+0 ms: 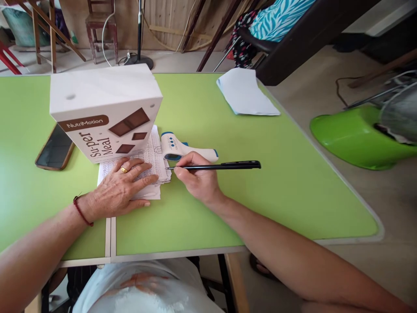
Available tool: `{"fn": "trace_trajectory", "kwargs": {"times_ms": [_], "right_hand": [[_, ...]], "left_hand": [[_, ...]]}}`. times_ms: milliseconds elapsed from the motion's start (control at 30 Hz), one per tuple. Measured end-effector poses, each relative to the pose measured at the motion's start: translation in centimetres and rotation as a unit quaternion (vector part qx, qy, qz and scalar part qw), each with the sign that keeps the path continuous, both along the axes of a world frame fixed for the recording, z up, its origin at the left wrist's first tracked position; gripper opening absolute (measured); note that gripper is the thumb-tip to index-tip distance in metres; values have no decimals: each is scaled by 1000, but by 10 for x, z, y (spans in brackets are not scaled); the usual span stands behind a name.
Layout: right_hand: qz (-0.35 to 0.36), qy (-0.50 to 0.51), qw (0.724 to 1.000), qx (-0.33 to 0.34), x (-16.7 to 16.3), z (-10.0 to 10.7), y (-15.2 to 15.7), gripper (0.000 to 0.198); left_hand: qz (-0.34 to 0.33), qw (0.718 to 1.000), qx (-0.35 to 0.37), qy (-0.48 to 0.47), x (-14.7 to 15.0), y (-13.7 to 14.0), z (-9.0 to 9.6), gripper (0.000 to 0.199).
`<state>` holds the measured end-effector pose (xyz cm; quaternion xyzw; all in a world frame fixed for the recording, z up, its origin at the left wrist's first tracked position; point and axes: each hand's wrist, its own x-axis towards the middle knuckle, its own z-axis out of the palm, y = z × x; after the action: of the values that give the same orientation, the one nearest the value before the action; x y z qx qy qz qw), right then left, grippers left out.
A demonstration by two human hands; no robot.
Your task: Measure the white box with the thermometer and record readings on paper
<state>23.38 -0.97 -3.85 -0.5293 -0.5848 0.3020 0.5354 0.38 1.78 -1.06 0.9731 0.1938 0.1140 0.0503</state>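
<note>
My left hand [122,187] lies flat with fingers spread on a small stack of handwritten paper sheets [155,152]. A gold ring and a dark red wrist cord are on it. My right hand [202,178] pinches a black pen [234,165] near its tip, and the tip points left at the right edge of the sheets. Just beyond the right hand lies a white and blue infrared thermometer [192,150]. A white "Super Meal" box [107,117] stands behind my left hand and hides part of the paper.
A smartphone [56,148] lies left of the box on the green table [276,195]. Folded white paper [247,91] is at the far right edge. Beyond the table are a wooden chair [101,26], a stand base [139,61] and a green plastic stool [352,134].
</note>
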Motion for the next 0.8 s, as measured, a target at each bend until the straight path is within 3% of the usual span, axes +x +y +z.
{"fn": "trace_trajectory", "kwargs": {"times_ms": [267, 800], "right_hand": [[66, -81, 992, 68, -2, 2, -4, 14], [122, -120, 983, 69, 0, -4, -6, 15]], "left_hand": [[-6, 1000, -12, 11, -1, 0, -2, 54], [-6, 1000, -13, 19, -1, 0, 1, 53]]}}
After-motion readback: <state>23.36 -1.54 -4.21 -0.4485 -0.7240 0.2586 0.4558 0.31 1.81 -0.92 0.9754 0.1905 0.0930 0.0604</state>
